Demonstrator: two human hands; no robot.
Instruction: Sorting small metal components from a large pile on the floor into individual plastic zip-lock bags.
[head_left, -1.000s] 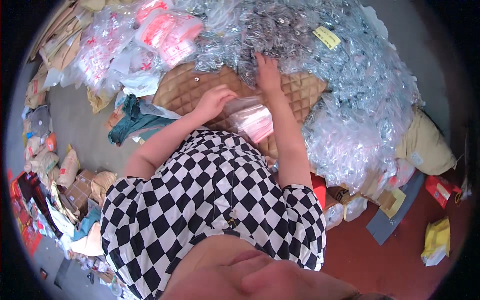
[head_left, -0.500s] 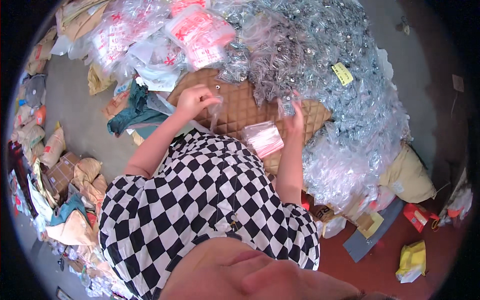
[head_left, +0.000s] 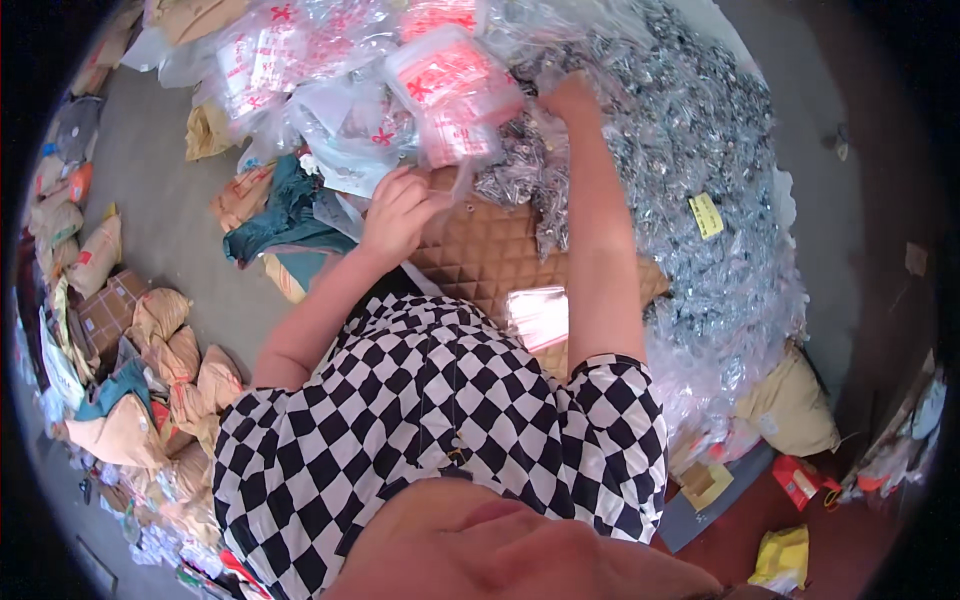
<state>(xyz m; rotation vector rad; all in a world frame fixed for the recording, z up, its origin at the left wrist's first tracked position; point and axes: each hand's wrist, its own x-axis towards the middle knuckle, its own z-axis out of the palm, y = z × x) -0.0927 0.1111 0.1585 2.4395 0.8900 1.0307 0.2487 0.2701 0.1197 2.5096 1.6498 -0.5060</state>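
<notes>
My left hand is raised over the left part of a brown quilted mat. Its fingers pinch a small clear plastic bag. Stretched far forward, my right hand is at the big heap of small clear bags, which seem to have dark and shiny small parts inside. The right fingertips are hidden among these bags, so what they grip does not show. A stack of flat clear bags lies on the mat close to my body, between my arms.
Large clear bags with red print lie beyond my left hand. Dark green cloth is at the left. A yellow label rests on the heap. Tan sacks crowd the far left floor; another sack stands at right.
My right hand has moved forward from above the mat to the far heap; the small filled bag it held is no longer visible. My left hand still holds a clear bag.
</notes>
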